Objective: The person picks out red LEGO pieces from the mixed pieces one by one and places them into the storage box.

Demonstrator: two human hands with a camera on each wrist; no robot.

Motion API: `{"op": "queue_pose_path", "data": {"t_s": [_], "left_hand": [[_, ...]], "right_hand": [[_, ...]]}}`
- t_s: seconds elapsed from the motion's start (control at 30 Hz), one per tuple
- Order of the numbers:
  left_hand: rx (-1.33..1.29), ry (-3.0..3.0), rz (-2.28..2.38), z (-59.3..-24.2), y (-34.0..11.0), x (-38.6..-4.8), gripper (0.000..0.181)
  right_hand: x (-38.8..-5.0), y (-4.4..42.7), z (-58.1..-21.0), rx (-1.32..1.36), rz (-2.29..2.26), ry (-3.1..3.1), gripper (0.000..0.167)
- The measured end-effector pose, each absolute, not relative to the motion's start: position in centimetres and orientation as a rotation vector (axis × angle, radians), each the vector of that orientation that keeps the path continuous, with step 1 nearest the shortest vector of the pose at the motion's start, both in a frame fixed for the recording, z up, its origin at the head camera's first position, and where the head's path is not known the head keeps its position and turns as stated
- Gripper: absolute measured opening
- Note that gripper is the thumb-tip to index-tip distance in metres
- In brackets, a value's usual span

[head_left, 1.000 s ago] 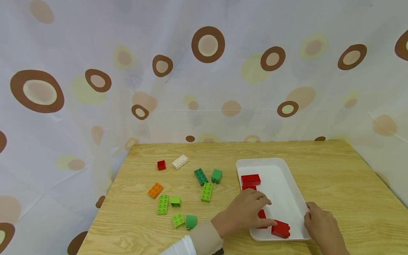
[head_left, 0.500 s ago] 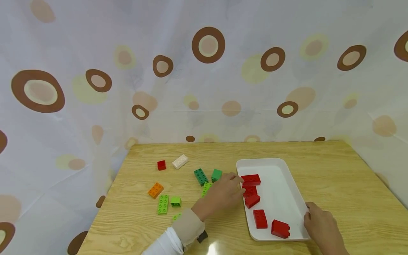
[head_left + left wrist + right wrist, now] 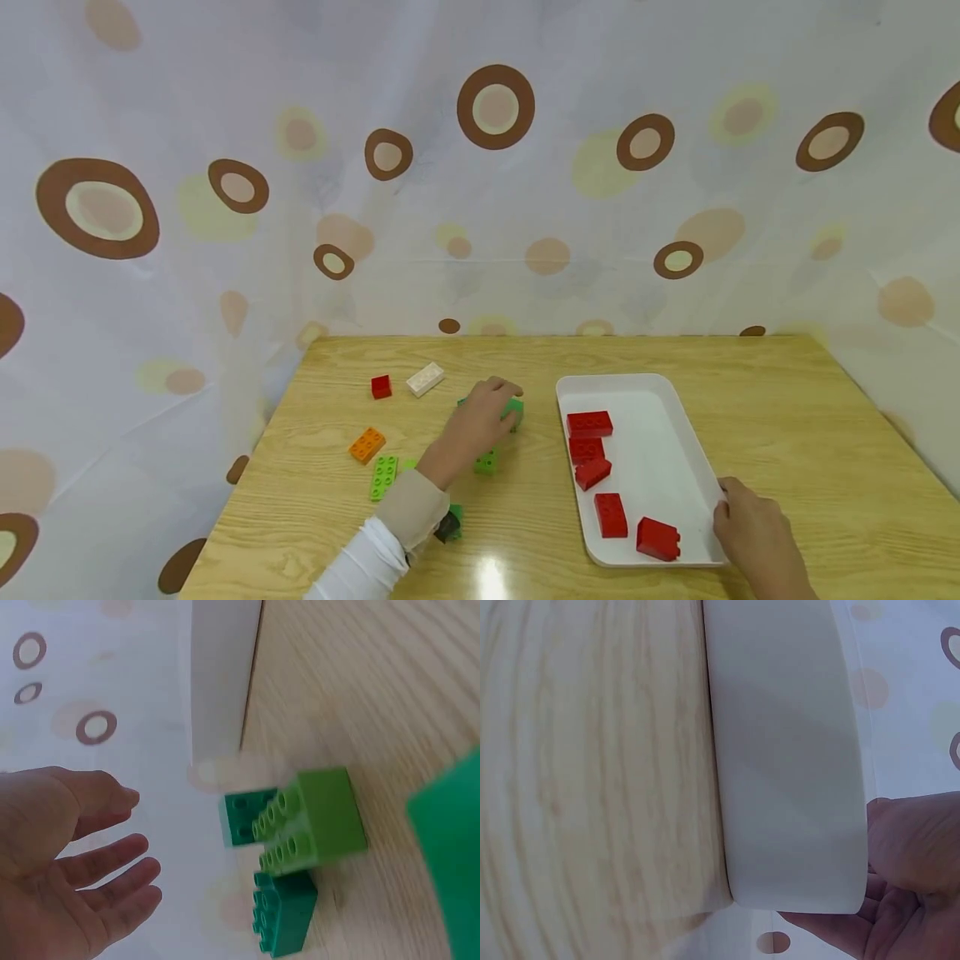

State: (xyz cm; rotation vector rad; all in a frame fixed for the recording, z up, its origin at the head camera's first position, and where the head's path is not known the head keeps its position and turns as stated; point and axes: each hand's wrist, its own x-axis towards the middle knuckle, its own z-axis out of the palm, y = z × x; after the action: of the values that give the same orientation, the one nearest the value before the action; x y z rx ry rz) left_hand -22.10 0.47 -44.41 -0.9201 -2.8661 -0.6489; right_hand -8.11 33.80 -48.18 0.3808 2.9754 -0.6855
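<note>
My left hand is above the green toy bricks left of the tray, its fingers loosely bent and holding nothing. Partly hidden by it are a green brick and a lime-green eight-stud brick. The left wrist view has the hand apart from the lime brick and a dark green brick. A white tray holds several red bricks along its left side and near end. At the tray's near right corner, my right hand grips the rim; the wall hides some fingertips.
Farther left on the wooden table lie an orange brick, a small red brick, a white brick and a lime brick. A patterned curtain hangs behind and beside the table.
My left hand has moved left out of the tray to the green bricks, leaving the red bricks lying in the tray. The right hand stays at the tray's rim.
</note>
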Motion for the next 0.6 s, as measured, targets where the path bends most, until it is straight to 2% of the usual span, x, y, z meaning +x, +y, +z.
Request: {"op": "queue_pose_path", "data": {"t_s": [0.6], "left_hand": [[-0.638,-2.898,-0.580,-44.8,-3.3,-25.0,0.032]], "right_hand": [[-8.0,33.7,-48.2,0.370,-0.681,3.011,0.033]]}}
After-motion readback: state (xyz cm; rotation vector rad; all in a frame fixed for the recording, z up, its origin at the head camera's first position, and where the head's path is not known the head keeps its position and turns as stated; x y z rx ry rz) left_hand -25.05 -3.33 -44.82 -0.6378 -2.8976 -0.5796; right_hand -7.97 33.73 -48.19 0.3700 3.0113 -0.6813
